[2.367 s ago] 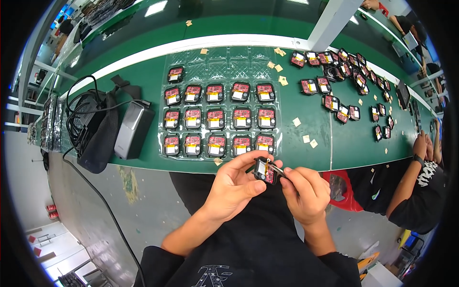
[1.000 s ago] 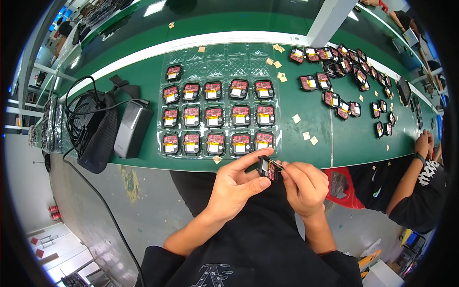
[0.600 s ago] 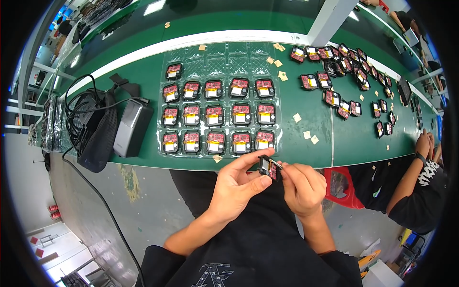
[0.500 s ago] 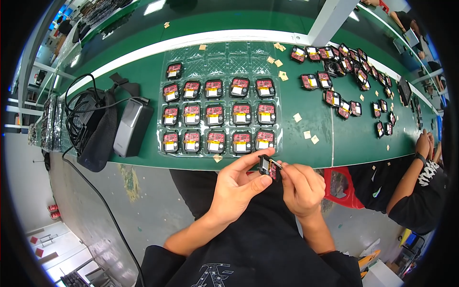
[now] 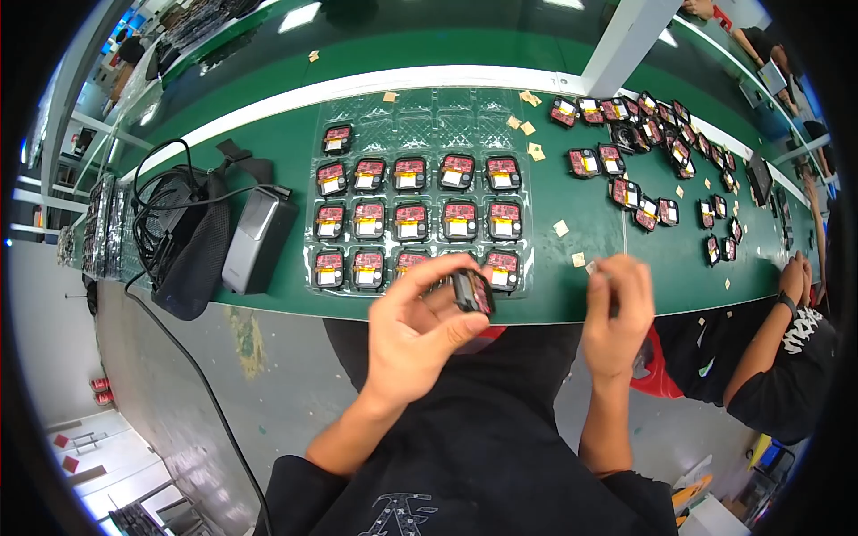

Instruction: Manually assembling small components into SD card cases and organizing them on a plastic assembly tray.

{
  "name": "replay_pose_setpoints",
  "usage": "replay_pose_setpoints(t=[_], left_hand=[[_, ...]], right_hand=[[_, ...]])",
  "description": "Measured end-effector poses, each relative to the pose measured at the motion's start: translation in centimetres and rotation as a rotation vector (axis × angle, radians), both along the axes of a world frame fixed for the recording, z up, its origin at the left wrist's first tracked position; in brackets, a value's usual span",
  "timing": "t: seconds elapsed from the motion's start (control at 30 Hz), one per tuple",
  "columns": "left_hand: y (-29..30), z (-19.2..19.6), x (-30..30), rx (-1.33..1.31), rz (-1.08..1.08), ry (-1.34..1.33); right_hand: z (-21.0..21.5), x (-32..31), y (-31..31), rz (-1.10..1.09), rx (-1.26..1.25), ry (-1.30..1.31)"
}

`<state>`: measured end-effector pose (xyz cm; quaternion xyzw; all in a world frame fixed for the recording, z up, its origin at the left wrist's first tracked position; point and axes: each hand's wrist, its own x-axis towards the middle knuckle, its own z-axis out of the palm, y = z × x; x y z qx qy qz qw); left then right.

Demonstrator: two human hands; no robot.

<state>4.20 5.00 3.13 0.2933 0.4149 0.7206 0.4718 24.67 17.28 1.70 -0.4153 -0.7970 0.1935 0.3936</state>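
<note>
A small case (image 5: pixel 474 292) is gripped between the thumb and fingers of the left hand (image 5: pixel 407 335), raised at the front edge of the green table (image 5: pixel 554 290). It is tilted, with its red face turned toward the right and its long axis running roughly away from the body. The case lies well to the left of the right hand (image 5: pixel 618 314); the left hand is in contact with it. The front edge of the clear tray (image 5: pixel 460 131), in which similar cases (image 5: pixel 458 171) are seated in rows, is partly covered from view by the left hand. The right fingers are curled near some pale squares (image 5: pixel 578 259), but because that hand is blurred, it cannot be told whether anything is pinched there. In the earlier frames the right fingertips were held at the case's side; now they are well apart from it, and the case has been shifted left, toward the tray.
</note>
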Motion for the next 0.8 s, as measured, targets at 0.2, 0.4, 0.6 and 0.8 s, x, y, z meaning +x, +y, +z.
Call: replay_pose_setpoints(t=[0.2, 0.4, 0.6, 0.8], left_hand=[[4.8, 1.3, -5.7, -0.102, 0.290, 0.623], [8.9, 0.8, -11.4, -0.260, 0.484, 1.191], [9.1, -0.1, -12.7, -0.486, 0.548, 1.700], [8.9, -1.1, -11.9, -0.550, 0.525, 1.832]], right_hand=[[-1.0, 1.1, 4.6, -0.439, 0.054, -0.360], [-0.4, 0.0, 5.1, -0.510, -0.044, -0.483], [-0.9, 0.3, 4.7, -0.488, 0.006, -0.375], [-1.5, 1.0, 4.9, -0.439, 0.033, -0.327]])
